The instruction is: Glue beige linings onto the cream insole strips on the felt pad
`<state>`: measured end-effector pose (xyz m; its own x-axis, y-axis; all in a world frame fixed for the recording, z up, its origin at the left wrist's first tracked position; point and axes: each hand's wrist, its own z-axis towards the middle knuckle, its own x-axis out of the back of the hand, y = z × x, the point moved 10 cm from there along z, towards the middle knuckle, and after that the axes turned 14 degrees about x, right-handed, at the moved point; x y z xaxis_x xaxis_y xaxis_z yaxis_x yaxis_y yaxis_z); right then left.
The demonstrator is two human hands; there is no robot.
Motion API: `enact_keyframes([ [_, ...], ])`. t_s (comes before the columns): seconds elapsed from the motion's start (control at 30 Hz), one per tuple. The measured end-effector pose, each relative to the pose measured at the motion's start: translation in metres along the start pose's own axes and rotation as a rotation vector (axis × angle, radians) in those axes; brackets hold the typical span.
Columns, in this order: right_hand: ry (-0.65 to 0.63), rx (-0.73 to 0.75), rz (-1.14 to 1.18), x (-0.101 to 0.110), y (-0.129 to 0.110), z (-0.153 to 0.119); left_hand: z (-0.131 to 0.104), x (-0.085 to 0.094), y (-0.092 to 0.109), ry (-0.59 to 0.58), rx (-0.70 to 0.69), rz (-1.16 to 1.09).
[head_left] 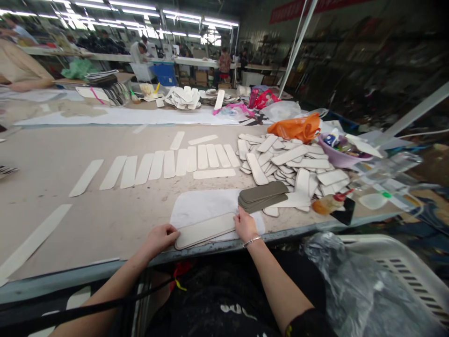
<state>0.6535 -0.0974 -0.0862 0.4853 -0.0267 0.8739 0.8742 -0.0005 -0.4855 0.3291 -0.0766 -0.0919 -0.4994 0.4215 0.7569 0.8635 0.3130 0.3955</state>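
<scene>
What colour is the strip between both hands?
The strip's upper face is off-white; it shows in the head view.

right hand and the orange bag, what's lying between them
In the head view, a stack of grey-brown pieces lies beyond the right hand, then a heap of pale pieces, before the orange bag.

Two hands (162, 239) (246, 226), one orange bag (295, 128), one purple basin (340, 157) show.

White sheet (206, 201) partly hidden beneath pale strip (206, 228). Co-worker's sleeve (19, 61) cut off by left edge; white basket (391, 245) cut off at right. Red banner (291, 11) lettering too blurred.
</scene>
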Motion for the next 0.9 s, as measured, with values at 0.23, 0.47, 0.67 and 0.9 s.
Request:
enact_keyframes([
  [0.23, -0.003, 0.009, -0.019, -0.002, 0.001, -0.002, -0.001, 0.001, 0.012, 0.075, -0.08, 0.15],
  [0.47, -0.039, 0.011, -0.072, -0.004, -0.003, -0.002, -0.002, 0.001, 0.016, 0.111, -0.11, 0.198],
  [0.67, -0.079, -0.008, -0.102, -0.006, -0.005, -0.002, -0.001, 0.004, 0.015, 0.149, -0.11, 0.154],
  [0.9, -0.064, -0.002, -0.118, -0.005, -0.003, -0.003, -0.005, 0.013, -0.005, 0.182, -0.093, -0.023],
])
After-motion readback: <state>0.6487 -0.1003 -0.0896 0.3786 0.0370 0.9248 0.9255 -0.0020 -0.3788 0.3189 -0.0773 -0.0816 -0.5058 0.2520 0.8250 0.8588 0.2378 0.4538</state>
